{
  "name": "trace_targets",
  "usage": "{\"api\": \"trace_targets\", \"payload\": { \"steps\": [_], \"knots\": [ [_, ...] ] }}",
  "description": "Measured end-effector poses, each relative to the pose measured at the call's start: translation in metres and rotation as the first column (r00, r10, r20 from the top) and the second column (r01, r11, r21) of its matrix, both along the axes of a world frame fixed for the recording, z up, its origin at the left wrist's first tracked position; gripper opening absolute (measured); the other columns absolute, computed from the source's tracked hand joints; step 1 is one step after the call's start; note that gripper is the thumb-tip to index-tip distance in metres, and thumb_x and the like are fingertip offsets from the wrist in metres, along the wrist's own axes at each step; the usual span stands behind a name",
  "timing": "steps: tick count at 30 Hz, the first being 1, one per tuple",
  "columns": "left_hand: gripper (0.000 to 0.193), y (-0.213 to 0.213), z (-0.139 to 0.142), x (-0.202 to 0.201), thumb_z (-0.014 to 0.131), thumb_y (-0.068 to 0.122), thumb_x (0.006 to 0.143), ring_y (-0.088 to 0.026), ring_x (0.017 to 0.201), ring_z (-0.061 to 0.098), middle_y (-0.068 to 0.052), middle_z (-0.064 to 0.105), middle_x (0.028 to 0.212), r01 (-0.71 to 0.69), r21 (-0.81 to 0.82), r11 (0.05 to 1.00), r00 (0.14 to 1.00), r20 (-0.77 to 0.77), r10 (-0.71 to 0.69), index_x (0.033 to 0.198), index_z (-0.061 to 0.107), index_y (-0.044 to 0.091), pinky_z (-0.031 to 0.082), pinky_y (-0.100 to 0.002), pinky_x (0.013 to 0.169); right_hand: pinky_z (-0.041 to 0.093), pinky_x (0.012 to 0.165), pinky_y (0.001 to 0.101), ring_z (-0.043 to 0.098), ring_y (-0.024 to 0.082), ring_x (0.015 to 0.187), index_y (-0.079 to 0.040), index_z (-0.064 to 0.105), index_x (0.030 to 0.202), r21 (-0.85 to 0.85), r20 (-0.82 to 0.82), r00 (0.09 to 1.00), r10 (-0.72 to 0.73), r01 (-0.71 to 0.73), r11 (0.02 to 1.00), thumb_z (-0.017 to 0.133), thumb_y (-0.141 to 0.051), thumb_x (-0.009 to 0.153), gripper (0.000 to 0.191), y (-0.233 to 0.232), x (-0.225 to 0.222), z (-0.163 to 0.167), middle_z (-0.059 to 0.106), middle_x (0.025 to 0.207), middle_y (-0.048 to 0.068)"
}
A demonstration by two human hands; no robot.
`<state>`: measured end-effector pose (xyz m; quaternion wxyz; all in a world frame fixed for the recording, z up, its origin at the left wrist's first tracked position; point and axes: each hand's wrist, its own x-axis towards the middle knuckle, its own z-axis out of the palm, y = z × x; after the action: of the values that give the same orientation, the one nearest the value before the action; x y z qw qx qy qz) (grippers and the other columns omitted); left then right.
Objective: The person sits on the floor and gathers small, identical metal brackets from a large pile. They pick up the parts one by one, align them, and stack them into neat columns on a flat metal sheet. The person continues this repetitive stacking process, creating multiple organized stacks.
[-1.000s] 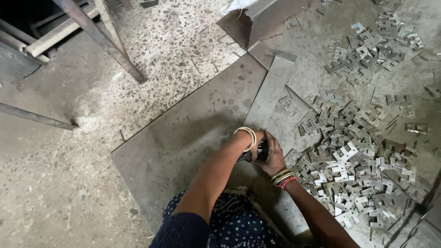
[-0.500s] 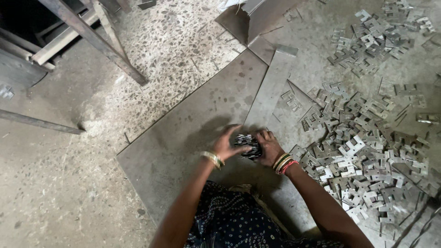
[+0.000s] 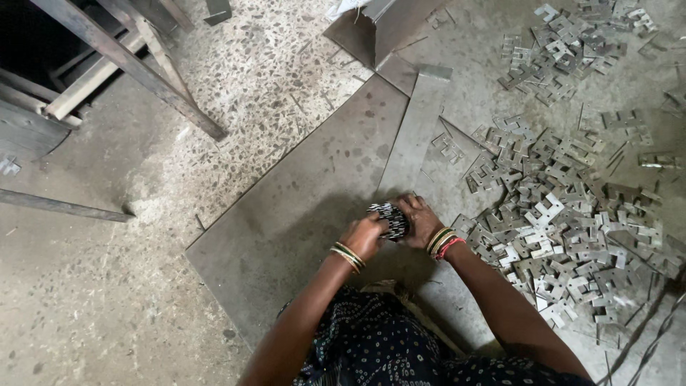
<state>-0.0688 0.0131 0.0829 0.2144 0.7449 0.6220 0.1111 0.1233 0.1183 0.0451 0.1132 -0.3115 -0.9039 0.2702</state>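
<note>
I see a metal sheet (image 3: 286, 214) on the floor, slanted wooden beams (image 3: 136, 68) up-left of it.

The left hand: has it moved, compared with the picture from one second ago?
Yes. The left hand has gone from the narrow metal strip down and left onto the large flat sheet, gripping the stack of small metal plates.

No package, label, sign or screen was to be seen anywhere in the head view of the workshop floor (image 3: 86, 314).
</note>
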Motion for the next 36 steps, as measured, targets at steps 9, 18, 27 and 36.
{"api": "trace_targets", "payload": {
  "steps": [9,18,27,36],
  "knots": [
    [0.038,-0.036,0.006,0.015,0.075,0.01,0.079,-0.047,0.091,0.067,-0.026,0.061,0.121,-0.362,0.145,0.921,0.88,0.379,0.286,0.114,0.062,0.007,0.058,-0.054,0.076,0.043,0.107,0.0535,0.045,0.049,0.126,-0.017,0.043,0.145,-0.018,0.063,0.998,-0.025,0.026,0.999,0.096,-0.027,0.048,0.111,-0.002,-0.003,-0.002,0.044,0.14,0.024],
    [0.018,-0.022,-0.004,0.013,0.064,0.005,0.09,-0.04,0.095,0.07,-0.014,0.069,0.121,-0.14,0.128,0.982,0.969,0.223,0.109,0.106,0.071,0.009,0.059,-0.049,0.08,0.042,0.109,0.0541,0.046,0.046,0.127,-0.018,0.045,0.146,-0.026,-0.001,1.0,0.011,-0.011,1.0,0.094,-0.026,0.05,0.108,-0.001,-0.002,0.003,0.047,0.14,0.021],
    [0.031,0.004,-0.001,-0.022,0.08,0.008,0.079,-0.04,0.11,0.064,-0.016,0.068,0.119,-0.175,0.059,0.983,0.972,0.167,0.164,0.107,0.067,0.009,0.055,-0.048,0.091,0.043,0.111,0.0523,0.046,0.044,0.129,-0.015,0.045,0.143,-0.051,-0.002,0.999,-0.053,0.053,0.997,0.091,-0.023,0.052,0.102,-0.002,-0.004,0.001,0.046,0.143,0.02],
    [0.067,0.01,-0.061,-0.014,0.042,0.037,0.109,-0.03,0.157,0.025,-0.018,0.023,0.17,-0.322,-0.183,0.929,0.527,0.78,0.336,0.163,0.017,0.006,0.023,-0.04,0.124,0.043,0.111,0.0511,0.049,0.044,0.128,-0.016,0.038,0.15,-0.048,0.001,0.999,-0.052,0.052,0.997,0.089,-0.02,0.054,0.108,-0.006,-0.001,0.01,0.05,0.138,0.02]
  ]
}}
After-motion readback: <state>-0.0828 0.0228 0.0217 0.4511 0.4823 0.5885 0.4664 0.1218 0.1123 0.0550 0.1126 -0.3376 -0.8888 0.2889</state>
